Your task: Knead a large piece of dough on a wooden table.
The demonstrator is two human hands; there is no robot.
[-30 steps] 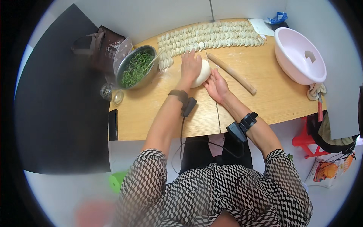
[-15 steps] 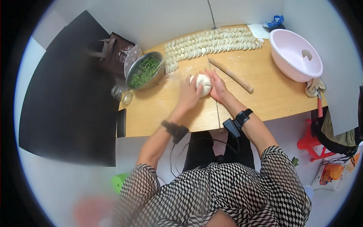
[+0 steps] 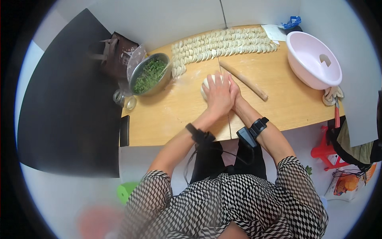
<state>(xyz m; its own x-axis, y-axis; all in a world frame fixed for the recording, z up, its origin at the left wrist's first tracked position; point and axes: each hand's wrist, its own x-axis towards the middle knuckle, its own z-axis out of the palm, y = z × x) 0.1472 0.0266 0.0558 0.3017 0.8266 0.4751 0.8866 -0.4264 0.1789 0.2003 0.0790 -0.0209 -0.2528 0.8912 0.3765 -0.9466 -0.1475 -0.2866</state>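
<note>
A smooth white ball of dough (image 3: pixel 205 85) sits on the wooden table, partly covered by my hands. My left hand (image 3: pixel 219 95) lies over its top and right side, fingers wrapped across it. Against the dough's right side my right hand (image 3: pixel 236 91) is pressed, close beside the left and partly hidden by it. To the right, a wooden rolling pin (image 3: pixel 244 81) rests at a slant. Rows of folded dumplings (image 3: pixel 223 44) line the back of the table. A metal bowl (image 3: pixel 162 85) of chopped green filling (image 3: pixel 148 77) stands at the left.
A pale pink basin (image 3: pixel 312 67) stands at the right, with a cloth (image 3: pixel 331 95) and a red-handled knife (image 3: pixel 337 115) by the table edge. Glass jars (image 3: pixel 130 103) and a brown bag (image 3: pixel 116 59) are at the left. A red stool (image 3: pixel 324 151) is below right.
My left hand has moved right, from the dough's left side onto its top, meeting the right hand. The dough now shows mostly on the left of my hands.
</note>
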